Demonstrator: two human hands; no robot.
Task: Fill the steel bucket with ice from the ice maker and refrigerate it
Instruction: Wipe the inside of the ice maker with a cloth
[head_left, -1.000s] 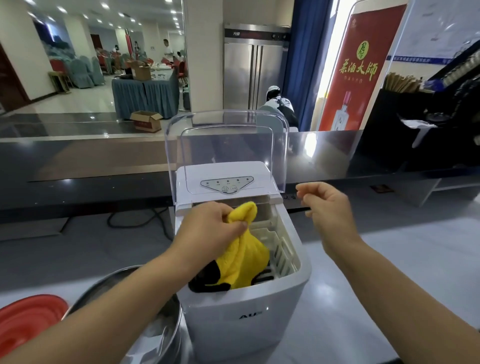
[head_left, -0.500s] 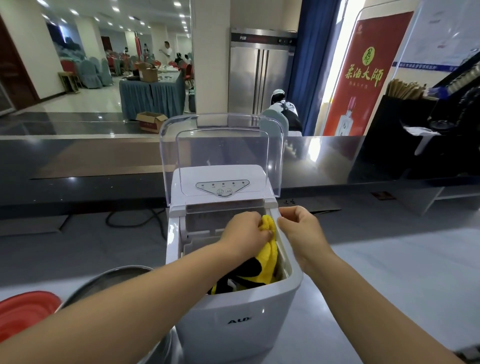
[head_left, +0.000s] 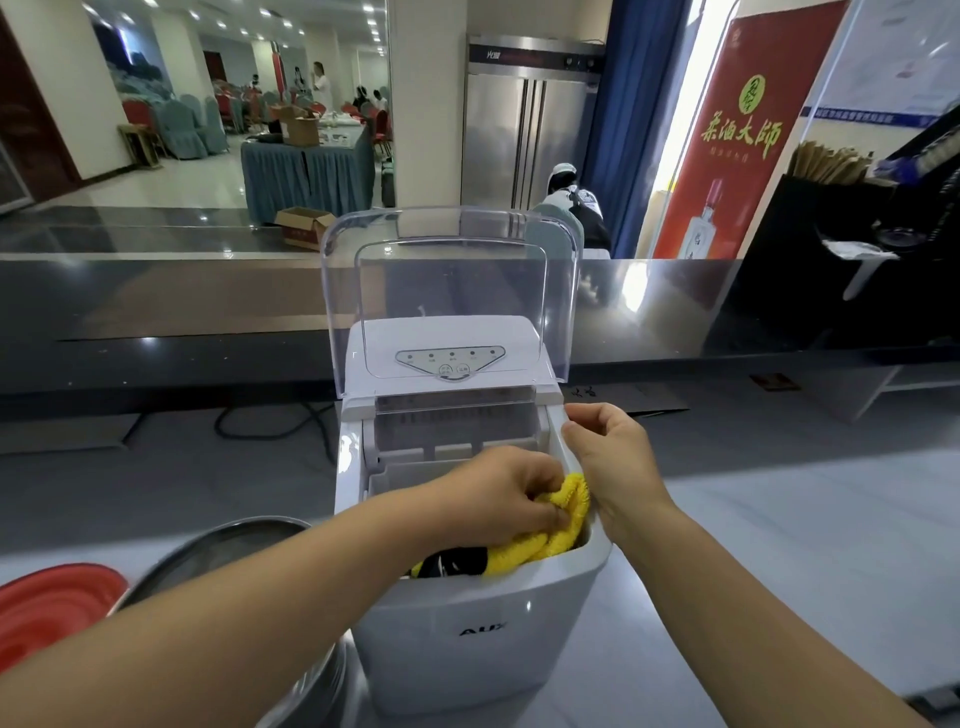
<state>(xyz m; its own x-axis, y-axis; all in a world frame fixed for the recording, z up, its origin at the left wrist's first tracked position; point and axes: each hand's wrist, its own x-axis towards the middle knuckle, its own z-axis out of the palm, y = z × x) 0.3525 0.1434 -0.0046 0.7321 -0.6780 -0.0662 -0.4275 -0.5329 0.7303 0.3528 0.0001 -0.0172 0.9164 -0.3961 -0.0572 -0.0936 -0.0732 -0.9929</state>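
Note:
The white ice maker (head_left: 483, 608) stands in front of me with its clear lid (head_left: 452, 280) raised upright. My left hand (head_left: 493, 493) reaches into its open bin and grips a yellow and black cloth (head_left: 561, 535) against the bin's right side. My right hand (head_left: 608, 457) sits at the machine's right rim, fingers curled, right beside the cloth; nothing shows in its grasp. The steel bucket (head_left: 228, 540) stands just left of the ice maker, partly hidden by my left forearm. No ice is visible.
A red round lid or bowl (head_left: 52, 608) lies left of the bucket. A black cable (head_left: 270, 426) runs behind the machine. A dark raised counter (head_left: 156, 332) crosses behind. A steel refrigerator (head_left: 524, 119) stands far back, a red banner (head_left: 737, 135) to its right.
My left hand has lowered the cloth from above the bin down into it. My right hand came down from the air to the machine's right rim.

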